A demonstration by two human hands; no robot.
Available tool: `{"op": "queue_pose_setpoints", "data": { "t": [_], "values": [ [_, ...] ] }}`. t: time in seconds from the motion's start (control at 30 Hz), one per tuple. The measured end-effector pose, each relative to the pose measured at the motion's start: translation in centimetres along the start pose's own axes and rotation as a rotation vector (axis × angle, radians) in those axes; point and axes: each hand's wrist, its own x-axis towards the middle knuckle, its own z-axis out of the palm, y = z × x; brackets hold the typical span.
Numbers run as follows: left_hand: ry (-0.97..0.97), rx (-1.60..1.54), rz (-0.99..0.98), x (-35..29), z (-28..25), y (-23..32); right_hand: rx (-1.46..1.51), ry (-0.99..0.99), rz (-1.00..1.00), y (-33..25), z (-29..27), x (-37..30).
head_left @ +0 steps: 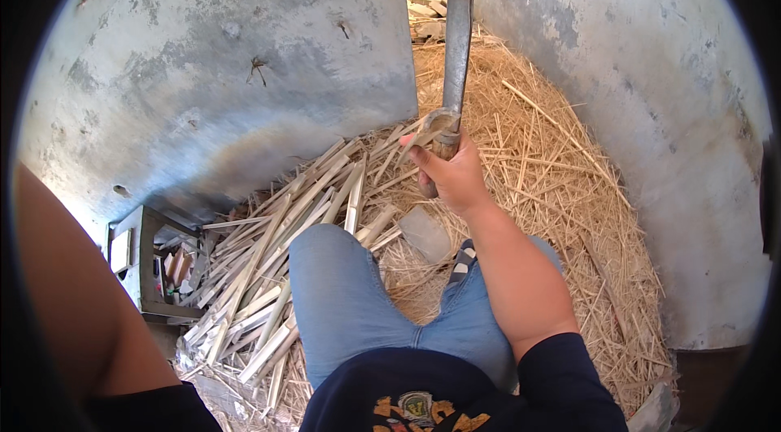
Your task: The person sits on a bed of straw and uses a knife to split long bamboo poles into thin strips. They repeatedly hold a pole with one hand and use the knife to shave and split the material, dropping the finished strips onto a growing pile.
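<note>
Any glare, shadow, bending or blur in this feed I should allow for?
Head view: bluish glare low on the patchy grey left wall; bare left arm in shadow near the rim; base of the grey right wall curves, likely fisheye distortion; wooden-handled steel machete looks fairly crisp.

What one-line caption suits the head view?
Right hand gripping an upright machete by its handle, split bamboo strips heaped at left, straw-like slivers at right.
</note>
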Motion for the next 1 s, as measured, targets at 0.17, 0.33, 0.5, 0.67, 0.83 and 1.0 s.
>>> {"op": "queue_pose_setpoints", "data": {
  "t": [0.17,0.33,0.5,0.67,0.83,1.0],
  "values": [
    [0.020,0.007,-0.007,-0.4,-0.1,-0.1,0.023,-0.001,0.008,-0.3,0.4,-0.3],
    [0.026,0.021,-0.004,-0.5,-0.3,-0.5,-0.079,-0.022,0.057,-0.3,0.8,-0.7],
    [0.066,-0.003,0.031,-0.6,-1.0,-0.2,-0.075,-0.065,0.030,-0.6,1.5,-0.1],
    [0.134,-0.042,0.182,-0.5,-1.4,5.0,-0.139,-0.071,0.151,-1.1,3.2,-0.3],
    [0.049,-0.093,0.395,-4.7,0.1,5.7,-0.048,-0.101,0.054,0.2,2.5,0.4],
    [-0.228,0.302,0.069,-11.5,2.6,-2.6,-0.009,-0.168,0.112,0.3,6.3,0.2]
  ]
}}
